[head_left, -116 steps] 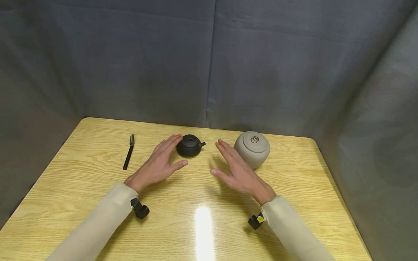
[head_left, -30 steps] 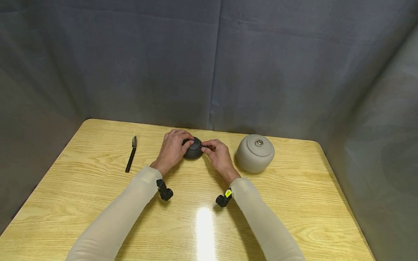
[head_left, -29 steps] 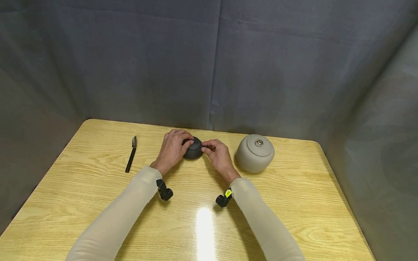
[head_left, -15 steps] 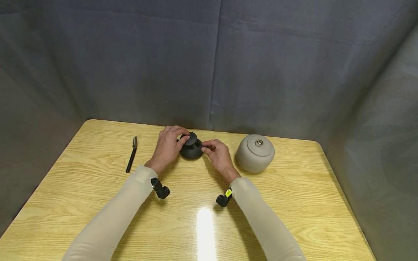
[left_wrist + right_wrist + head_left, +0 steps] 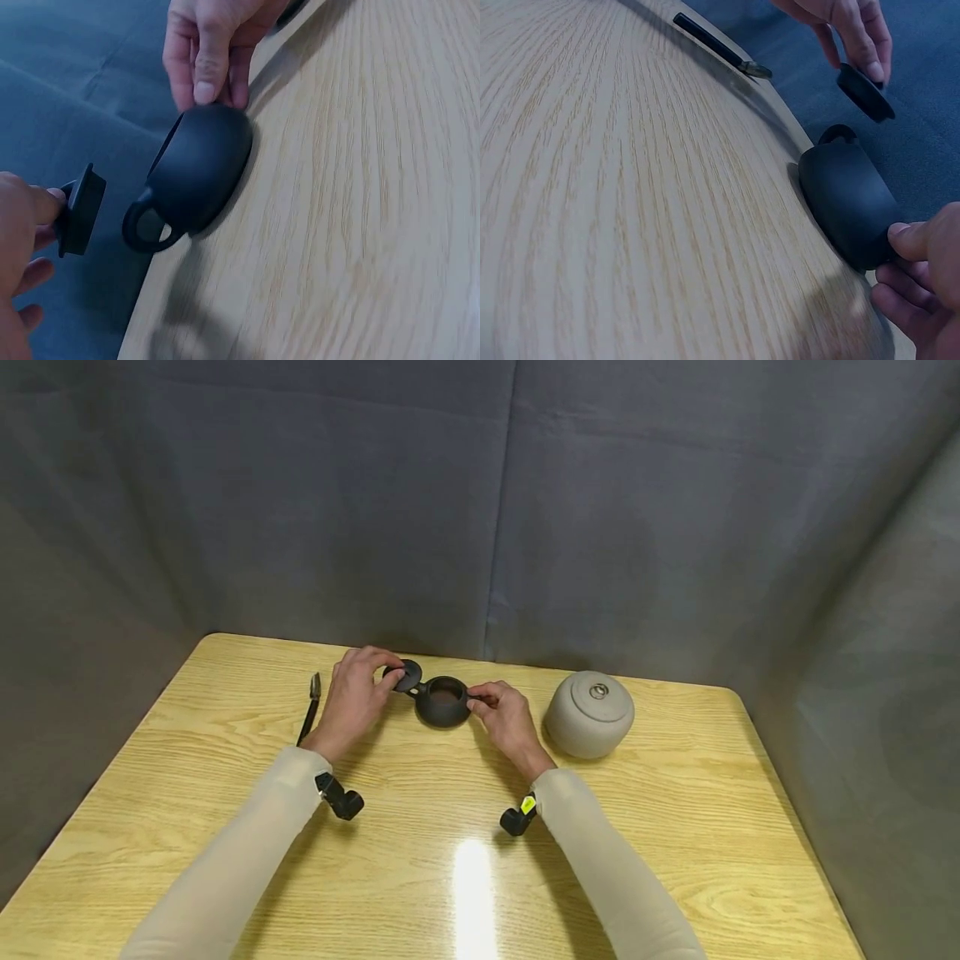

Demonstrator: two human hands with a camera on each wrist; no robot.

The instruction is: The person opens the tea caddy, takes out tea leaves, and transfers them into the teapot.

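Note:
A small black teapot [image 5: 442, 713] stands uncovered on the wooden table, its round mouth facing up. Its loop handle [image 5: 142, 238] points to the left. My left hand [image 5: 351, 697] pinches the round black lid [image 5: 407, 676] by its knob and holds it in the air, left of the pot and apart from it. On the other side, my right hand [image 5: 504, 717] pinches the teapot's spout between thumb and fingers; the fingers mostly hide the spout in the head view.
A grey lidded jar [image 5: 588, 718] with a small ring on top stands right of my right hand. A black-handled tool with a metal end [image 5: 712, 37] lies at the left, partly behind my left wrist in the head view. Grey curtains [image 5: 360, 510] enclose the table [image 5: 405, 827].
Both hands came in to the teapot, the right one taking its spout. My left hand then lifted the lid off and carried it left, uncovering the pot's mouth.

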